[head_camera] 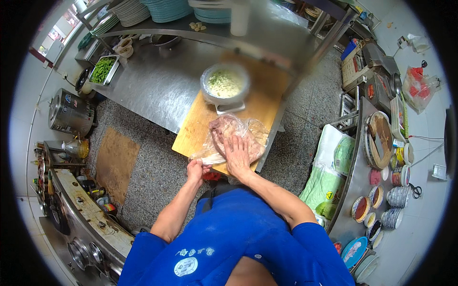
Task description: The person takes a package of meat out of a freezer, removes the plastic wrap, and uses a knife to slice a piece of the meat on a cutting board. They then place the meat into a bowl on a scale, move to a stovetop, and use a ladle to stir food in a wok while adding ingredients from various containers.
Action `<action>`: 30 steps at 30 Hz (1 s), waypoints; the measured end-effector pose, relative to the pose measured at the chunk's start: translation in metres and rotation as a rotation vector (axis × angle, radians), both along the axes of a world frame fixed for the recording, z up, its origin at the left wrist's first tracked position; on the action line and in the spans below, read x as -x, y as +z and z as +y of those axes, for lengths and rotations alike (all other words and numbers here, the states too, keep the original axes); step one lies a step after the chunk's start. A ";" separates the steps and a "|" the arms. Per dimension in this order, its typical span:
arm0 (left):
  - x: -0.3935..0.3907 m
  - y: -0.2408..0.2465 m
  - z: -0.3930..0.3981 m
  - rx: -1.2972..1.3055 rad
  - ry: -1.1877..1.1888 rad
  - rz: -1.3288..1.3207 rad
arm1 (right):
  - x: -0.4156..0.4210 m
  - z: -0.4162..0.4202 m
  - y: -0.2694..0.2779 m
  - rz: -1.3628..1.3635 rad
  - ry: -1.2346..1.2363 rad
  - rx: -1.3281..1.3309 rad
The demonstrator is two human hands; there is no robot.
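Note:
A large piece of raw meat (222,133), pale pink, lies on clear plastic wrap on a wooden cutting board (193,128). My right hand (237,152) rests flat on the meat with its fingers spread. At the board's near left edge, my left hand (196,169) pinches the gathered end of the plastic bag or wrap (207,158). Behind the meat stands a round bowl (205,87) wrapped in plastic film, holding chopped white and green pieces. It sits on what looks like a small scale or stand (230,108).
The board lies on a steel table (154,89). Green vegetables fill a steel tray (103,70) at the left. Stacked plates (166,10) stand on the overhead shelf (171,33). Bowls, jars and a round chopping block (381,139) crowd the right counter; a stove counter (82,207) is at the left.

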State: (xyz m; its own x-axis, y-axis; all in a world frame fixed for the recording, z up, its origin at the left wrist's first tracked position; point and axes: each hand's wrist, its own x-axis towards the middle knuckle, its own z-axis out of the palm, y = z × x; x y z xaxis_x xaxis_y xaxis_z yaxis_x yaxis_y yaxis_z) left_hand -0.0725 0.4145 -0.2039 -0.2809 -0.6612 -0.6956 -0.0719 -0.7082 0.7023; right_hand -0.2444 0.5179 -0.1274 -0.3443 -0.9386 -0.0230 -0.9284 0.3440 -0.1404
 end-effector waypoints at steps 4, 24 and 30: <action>-0.014 -0.014 -0.017 -0.047 0.194 -0.022 | 0.025 0.007 -0.002 0.062 0.033 0.008; 0.140 0.029 -0.105 1.081 -0.746 -0.392 | 0.071 0.045 -0.005 -1.402 -1.007 0.573; 0.098 0.006 -0.127 0.859 -0.567 -0.403 | 0.063 0.032 -0.036 -1.270 -0.865 0.609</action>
